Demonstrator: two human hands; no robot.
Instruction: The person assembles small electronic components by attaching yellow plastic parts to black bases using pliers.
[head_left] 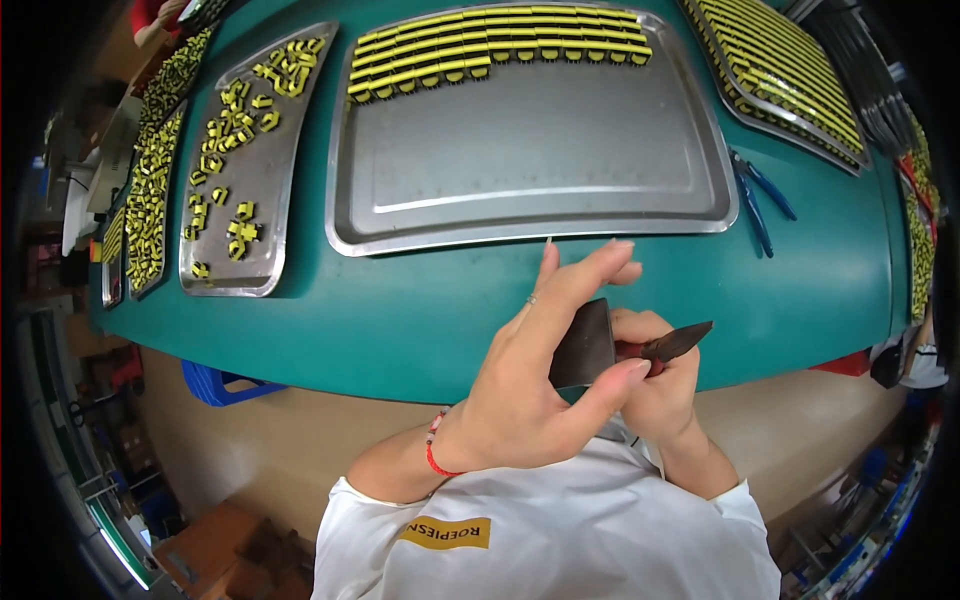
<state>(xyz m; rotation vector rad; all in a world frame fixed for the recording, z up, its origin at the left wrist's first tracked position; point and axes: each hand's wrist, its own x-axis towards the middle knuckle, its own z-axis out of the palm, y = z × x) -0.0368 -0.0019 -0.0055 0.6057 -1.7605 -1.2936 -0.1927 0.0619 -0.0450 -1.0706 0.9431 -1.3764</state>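
Observation:
My left hand (530,370), with a red bracelet at its wrist, is in front of my body by the table's near edge. Its fingers reach forward, and its thumb points right. A dark, flat-faced block (586,345) sits in the gap between this thumb and the forefinger; the block's far side is hidden. Close against it, my right hand (665,385) is closed round a red-handled hand tool (680,345) with dark pointed jaws, like pliers. Most of the tool's handles are covered by my hands.
A large metal tray (530,225) ahead holds rows of yellow-and-black parts (500,40). Loose ones lie in a narrower tray (270,200) on the left. Blue-handled pliers (762,200) rest on the green table (830,250). A filled tray (780,115) stands far right.

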